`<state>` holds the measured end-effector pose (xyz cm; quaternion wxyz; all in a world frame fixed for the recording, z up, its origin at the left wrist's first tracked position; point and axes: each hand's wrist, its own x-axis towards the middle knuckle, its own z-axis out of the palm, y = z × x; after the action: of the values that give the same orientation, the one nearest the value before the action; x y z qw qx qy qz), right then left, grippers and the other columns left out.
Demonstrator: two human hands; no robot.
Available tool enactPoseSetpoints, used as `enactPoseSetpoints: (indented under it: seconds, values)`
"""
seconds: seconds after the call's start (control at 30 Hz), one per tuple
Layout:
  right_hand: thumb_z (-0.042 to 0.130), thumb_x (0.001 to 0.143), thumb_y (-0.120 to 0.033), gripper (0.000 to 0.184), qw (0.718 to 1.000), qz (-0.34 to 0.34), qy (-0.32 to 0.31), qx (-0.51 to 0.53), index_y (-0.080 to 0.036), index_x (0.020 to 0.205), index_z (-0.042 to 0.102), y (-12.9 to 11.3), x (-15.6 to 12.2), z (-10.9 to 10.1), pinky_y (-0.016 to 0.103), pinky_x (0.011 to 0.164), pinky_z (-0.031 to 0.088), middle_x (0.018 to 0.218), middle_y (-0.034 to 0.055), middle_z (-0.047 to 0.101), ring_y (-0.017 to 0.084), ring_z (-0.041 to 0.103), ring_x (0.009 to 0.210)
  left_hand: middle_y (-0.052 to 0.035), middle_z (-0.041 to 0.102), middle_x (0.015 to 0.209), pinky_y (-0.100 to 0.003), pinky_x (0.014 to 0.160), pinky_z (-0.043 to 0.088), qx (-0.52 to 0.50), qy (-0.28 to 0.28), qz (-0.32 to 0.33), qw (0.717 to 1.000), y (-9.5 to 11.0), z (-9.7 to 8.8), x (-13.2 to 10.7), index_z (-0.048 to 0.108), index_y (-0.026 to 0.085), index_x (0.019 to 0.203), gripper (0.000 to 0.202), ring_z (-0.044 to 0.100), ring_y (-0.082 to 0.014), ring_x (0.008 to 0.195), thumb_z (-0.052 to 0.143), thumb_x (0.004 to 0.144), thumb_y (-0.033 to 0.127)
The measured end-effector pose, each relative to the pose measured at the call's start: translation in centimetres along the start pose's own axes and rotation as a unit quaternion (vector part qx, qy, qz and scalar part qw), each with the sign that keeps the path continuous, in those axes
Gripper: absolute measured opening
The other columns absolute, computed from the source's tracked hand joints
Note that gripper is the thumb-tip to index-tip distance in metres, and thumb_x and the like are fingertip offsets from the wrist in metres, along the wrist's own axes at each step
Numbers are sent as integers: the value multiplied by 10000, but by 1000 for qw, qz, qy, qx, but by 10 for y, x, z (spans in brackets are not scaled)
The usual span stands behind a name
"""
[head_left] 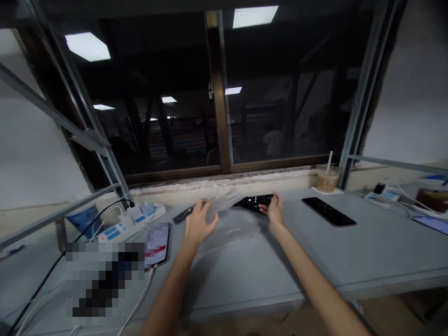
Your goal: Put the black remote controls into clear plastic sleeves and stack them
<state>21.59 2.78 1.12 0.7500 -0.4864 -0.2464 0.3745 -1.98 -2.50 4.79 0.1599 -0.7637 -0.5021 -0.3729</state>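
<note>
My left hand is closed on the edge of a clear plastic bag, lifting it off the grey table. My right hand grips a black remote control with white buttons, holding it just above the table near the window sill. A second dark remote-like object lies on the table to the left of my left hand. More clear plastic lies flat between my two forearms.
A black phone lies face up at the right. An iced drink cup with a straw stands on the sill. A white power strip with plugs and cables sits at the left, beside a phone on a cable.
</note>
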Motion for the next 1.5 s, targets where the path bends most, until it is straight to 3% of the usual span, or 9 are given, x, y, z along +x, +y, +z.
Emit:
enactPoseSetpoints:
  seconds: [0.17,0.33,0.53,0.63,0.73,0.87,0.97,1.2,1.5]
  values:
    - [369,805,-418,424,998,-5,-55,-28,-270,1190,469,1,-4,1,187,414,459,1061,57,557,72,608,496,-12,533,1090,-232,687,471,-35,-133,29,990,5,-4,0,556,299,1159,377,591,-145,868,514,784,295]
    - [363,819,-388,348,995,17,-82,-55,-255,1123,472,-2,-8,4,173,382,450,1029,51,551,65,593,473,-42,539,1108,-332,908,423,-103,-259,89,956,6,18,-9,588,271,1144,457,546,-208,1008,624,716,424]
    - [343,830,-232,200,988,64,-119,-77,-241,1016,416,-9,-15,5,186,403,479,915,21,549,89,621,501,-87,518,1136,-401,953,386,-149,-344,85,923,5,38,-18,534,219,1212,636,508,-249,1058,651,670,530]
    - [469,769,-228,251,982,59,-137,-117,-240,1009,397,-5,-14,3,204,416,491,834,0,570,118,632,530,-85,523,1129,-413,968,367,-147,-354,64,922,6,37,-17,538,227,1209,554,498,-252,1073,614,726,487]
    - [606,643,-189,417,965,-24,-148,-214,-234,1021,435,1,-10,-1,227,454,509,827,-10,599,135,633,579,-80,535,1116,-431,986,343,-137,-356,27,924,6,33,-16,559,241,1186,482,496,-260,1084,588,757,458]
    - [642,619,-196,422,899,-168,-159,-373,-222,1028,543,6,-6,-8,283,623,530,880,2,651,166,647,707,-95,515,1152,-432,999,319,-89,-359,-22,929,0,34,-16,539,230,1206,492,483,-274,1110,539,780,477]
    - [668,642,-252,374,835,-217,-140,-486,-222,1012,615,2,-8,-12,315,794,483,992,38,670,213,619,941,-113,488,1213,-432,1001,309,-42,-354,-51,933,-6,38,-17,453,222,1279,540,445,-282,1163,467,816,498]
    - [687,653,-363,373,751,-172,-118,-626,-239,1005,671,-13,-22,-12,283,788,454,997,38,686,223,588,1018,-137,428,1317,-438,992,307,38,-324,-55,944,-15,43,-17,318,229,1366,506,388,-279,1228,367,887,387]
    - [672,671,-350,361,698,-180,-123,-682,-224,1010,670,-13,-26,-10,273,770,439,1045,59,653,204,592,978,-120,389,1370,-447,1021,287,20,-281,-45,959,-14,45,-10,358,237,1353,449,334,-253,1275,296,911,282]
